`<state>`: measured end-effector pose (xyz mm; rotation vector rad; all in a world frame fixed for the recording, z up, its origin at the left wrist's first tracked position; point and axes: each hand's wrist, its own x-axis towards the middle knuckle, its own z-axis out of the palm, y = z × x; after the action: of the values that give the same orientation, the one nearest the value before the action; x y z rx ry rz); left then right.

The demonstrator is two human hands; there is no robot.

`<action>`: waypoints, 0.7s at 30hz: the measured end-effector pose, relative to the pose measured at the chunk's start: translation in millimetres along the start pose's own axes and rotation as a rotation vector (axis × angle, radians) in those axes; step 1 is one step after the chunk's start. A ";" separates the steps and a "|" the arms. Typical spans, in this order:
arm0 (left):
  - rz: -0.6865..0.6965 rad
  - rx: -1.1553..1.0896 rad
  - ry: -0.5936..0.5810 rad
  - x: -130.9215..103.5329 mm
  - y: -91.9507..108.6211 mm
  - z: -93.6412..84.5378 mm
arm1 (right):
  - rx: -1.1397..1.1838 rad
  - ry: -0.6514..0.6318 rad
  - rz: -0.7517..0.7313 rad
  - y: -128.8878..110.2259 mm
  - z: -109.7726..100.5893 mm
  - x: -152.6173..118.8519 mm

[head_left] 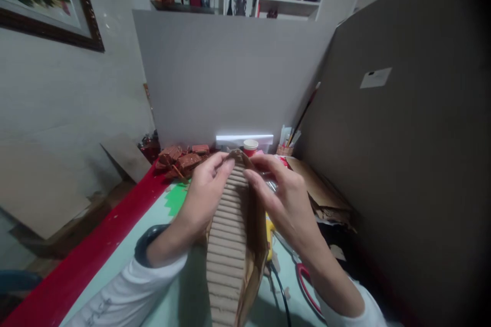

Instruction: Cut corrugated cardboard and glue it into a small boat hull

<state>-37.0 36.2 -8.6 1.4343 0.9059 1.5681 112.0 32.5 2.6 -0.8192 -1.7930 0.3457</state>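
Fingers (215, 159) of the left hand (201, 191) are pinching almost closed, thumb pressing on the ridged face of a bent strip of corrugated cardboard (226, 235) near its far tip. Across from them, the right hand's (287, 196) thumb and forefinger are straddling the opposite edge, just slightly parted and holding the side wall there. And the cardboard itself is running lengthwise between both forearms, standing up over the pale green tabletop (197, 276), its near end dropping out of view at the bottom. Just right of it, a yellow corded tool (269, 237) is peeking out, partly hidden, while red-handled scissors (302, 281) are lying below the right forearm. Over on the left, jagged green paper (176, 199) is showing beside the left hand, with reddish-brown slabs (187, 161) piling up beyond it. Farther back, a white-lidded red container (250, 146) is sitting behind the cardboard's tip.
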 end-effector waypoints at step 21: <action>0.193 0.213 0.240 26.5 1.9 -39.3 | -0.117 -0.186 -0.261 -14.8 -9.0 -5.8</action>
<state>-77.1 60.0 0.4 1.5404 1.1308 1.8632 115.9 16.5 10.6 -0.6389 -2.0829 0.1513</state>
